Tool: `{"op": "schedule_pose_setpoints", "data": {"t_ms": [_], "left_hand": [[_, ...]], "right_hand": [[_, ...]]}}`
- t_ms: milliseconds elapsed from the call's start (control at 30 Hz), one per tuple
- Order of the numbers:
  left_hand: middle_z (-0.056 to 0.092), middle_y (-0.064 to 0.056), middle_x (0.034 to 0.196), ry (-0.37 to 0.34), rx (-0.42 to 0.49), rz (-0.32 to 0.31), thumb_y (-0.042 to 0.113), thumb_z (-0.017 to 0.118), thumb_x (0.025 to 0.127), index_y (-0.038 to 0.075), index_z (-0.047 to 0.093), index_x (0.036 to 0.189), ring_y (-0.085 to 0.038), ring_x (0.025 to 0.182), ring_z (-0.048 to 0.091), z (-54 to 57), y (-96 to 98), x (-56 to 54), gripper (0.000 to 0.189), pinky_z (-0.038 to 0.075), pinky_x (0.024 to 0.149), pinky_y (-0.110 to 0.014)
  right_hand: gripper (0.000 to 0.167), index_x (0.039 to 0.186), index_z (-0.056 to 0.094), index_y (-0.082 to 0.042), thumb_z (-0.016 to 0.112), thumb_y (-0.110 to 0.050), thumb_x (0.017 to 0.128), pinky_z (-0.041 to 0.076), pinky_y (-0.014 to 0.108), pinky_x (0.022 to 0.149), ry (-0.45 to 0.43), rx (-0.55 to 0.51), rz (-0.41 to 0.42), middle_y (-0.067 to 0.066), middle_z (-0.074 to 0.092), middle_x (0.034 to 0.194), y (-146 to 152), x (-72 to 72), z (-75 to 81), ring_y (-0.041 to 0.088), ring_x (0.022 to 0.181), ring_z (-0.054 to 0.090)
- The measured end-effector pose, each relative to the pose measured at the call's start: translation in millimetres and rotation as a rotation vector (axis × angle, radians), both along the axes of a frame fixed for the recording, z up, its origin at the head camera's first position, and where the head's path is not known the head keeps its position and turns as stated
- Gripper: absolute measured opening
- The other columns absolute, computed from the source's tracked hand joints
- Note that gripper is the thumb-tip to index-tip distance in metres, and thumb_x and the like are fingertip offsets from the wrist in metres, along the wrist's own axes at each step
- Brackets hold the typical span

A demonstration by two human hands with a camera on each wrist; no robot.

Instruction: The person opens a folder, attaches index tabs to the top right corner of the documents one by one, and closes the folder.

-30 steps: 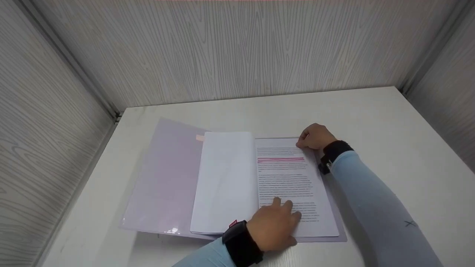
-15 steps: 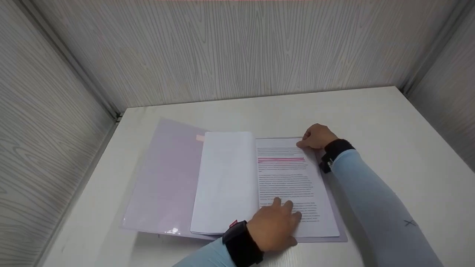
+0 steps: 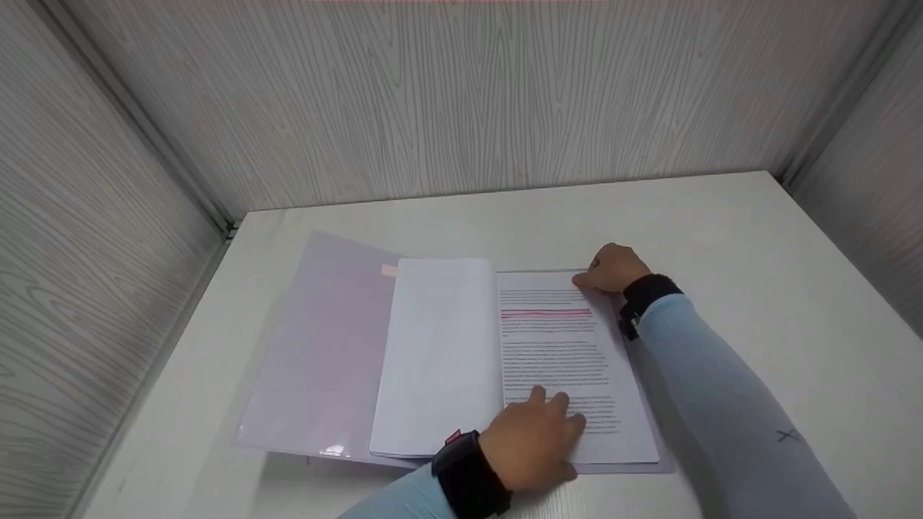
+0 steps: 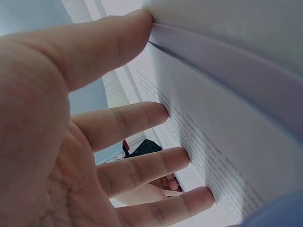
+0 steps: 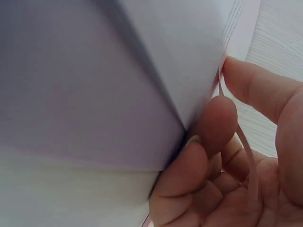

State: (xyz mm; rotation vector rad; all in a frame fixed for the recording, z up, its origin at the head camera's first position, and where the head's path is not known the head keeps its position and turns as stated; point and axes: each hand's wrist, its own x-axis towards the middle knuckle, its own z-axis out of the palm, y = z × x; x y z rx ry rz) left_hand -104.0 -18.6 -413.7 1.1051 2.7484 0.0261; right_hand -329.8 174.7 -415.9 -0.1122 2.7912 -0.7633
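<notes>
In the head view, a pale purple folder (image 3: 310,367) lies spread on the table, with white sheets turned left (image 3: 440,346). To their right is a printed page (image 3: 555,353) with pink highlighted lines. My left hand (image 3: 530,440) rests on its lower part, fingers spread, thumb at the bottom edge. My right hand (image 3: 616,267) is at the page's top right corner. There, in the right wrist view, thumb and index finger pinch a thin pink sticky tab (image 5: 248,151) at the paper's edge. How far it sticks to the page is hidden.
A peach sticky tab (image 3: 389,270) shows at the edge of the turned sheets, against the folder's cover. The white table (image 3: 721,223) is bounded by a back wall (image 3: 461,94) and side walls. The folder's left cover is slightly raised, casting a shadow.
My right hand's thumb has shifted very slightly left along the page's top corner. The left hand and the folder hold their places.
</notes>
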Motion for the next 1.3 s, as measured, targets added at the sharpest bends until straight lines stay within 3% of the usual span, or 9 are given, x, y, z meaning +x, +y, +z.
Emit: {"op": "schedule_pose_setpoints", "data": {"t_ms": [100, 367, 567, 767, 900, 1133, 1300], "left_hand": [[0.059, 0.0, 0.102, -0.004, -0.002, 0.004, 0.047, 0.075, 0.078, 0.021, 0.065, 0.12, -0.015, 0.085, 0.049, -0.4, 0.5, -0.1, 0.05, 0.045, 0.055, -0.028], [0.06, 0.0, 0.101, 0.012, 0.002, 0.003, 0.046, 0.076, 0.077, 0.021, 0.066, 0.118, -0.016, 0.083, 0.05, 0.4, 0.5, 1.1, 0.049, 0.045, 0.054, -0.029], [0.059, 0.0, 0.101, 0.014, -0.003, -0.001, 0.047, 0.075, 0.078, 0.02, 0.066, 0.118, -0.016, 0.084, 0.05, 0.6, -0.1, 1.3, 0.049, 0.045, 0.055, -0.029], [0.059, 0.0, 0.1, 0.014, -0.005, 0.001, 0.048, 0.075, 0.078, 0.021, 0.066, 0.118, -0.016, 0.083, 0.049, -0.7, 0.2, 1.4, 0.049, 0.044, 0.053, -0.028], [0.059, 0.0, 0.102, 0.005, -0.001, 0.008, 0.047, 0.075, 0.078, 0.021, 0.066, 0.119, -0.016, 0.085, 0.049, -1.1, 0.5, 1.2, 0.049, 0.044, 0.055, -0.028], [0.059, -0.001, 0.102, 0.014, -0.003, 0.014, 0.047, 0.075, 0.078, 0.021, 0.066, 0.119, -0.017, 0.086, 0.05, -0.9, 1.0, 1.0, 0.05, 0.046, 0.055, -0.029], [0.059, -0.001, 0.102, 0.016, -0.013, 0.016, 0.045, 0.075, 0.078, 0.021, 0.065, 0.119, -0.017, 0.085, 0.05, 1.5, 0.9, 2.1, 0.049, 0.046, 0.055, -0.029]], "right_hand": [[0.049, 0.109, 0.061, 0.007, 0.069, -0.035, 0.084, 0.046, 0.032, 0.068, -0.013, 0.011, 0.014, 0.019, 0.061, 0.103, 0.3, -0.2, 0.8, 0.027, 0.083, 0.056], [0.036, 0.097, 0.068, 0.0, 0.073, -0.033, 0.083, 0.043, 0.028, 0.06, -0.076, 0.035, 0.075, 0.008, 0.062, 0.085, 3.9, -3.3, 2.6, 0.02, 0.072, 0.054], [0.03, 0.102, 0.068, 0.001, 0.067, -0.024, 0.086, 0.044, 0.029, 0.063, -0.088, 0.047, 0.115, 0.009, 0.062, 0.087, 6.7, -5.5, 1.9, 0.021, 0.075, 0.055], [0.031, 0.108, 0.065, 0.001, 0.065, -0.021, 0.087, 0.044, 0.031, 0.067, -0.098, 0.044, 0.113, 0.012, 0.061, 0.096, 8.4, -6.3, 0.1, 0.023, 0.08, 0.055], [0.03, 0.103, 0.066, 0.0, 0.066, -0.026, 0.087, 0.044, 0.03, 0.065, -0.091, 0.052, 0.111, 0.011, 0.061, 0.091, 8.5, -6.4, -0.5, 0.022, 0.076, 0.056], [0.024, 0.102, 0.066, 0.0, 0.062, -0.016, 0.085, 0.043, 0.03, 0.065, -0.096, 0.011, 0.104, 0.01, 0.06, 0.09, 9.1, -6.0, 1.9, 0.022, 0.076, 0.055], [0.024, 0.096, 0.067, 0.001, 0.059, -0.019, 0.086, 0.042, 0.029, 0.058, -0.067, 0.014, 0.116, 0.008, 0.06, 0.081, 8.7, -4.6, 3.0, 0.02, 0.068, 0.054]]}}
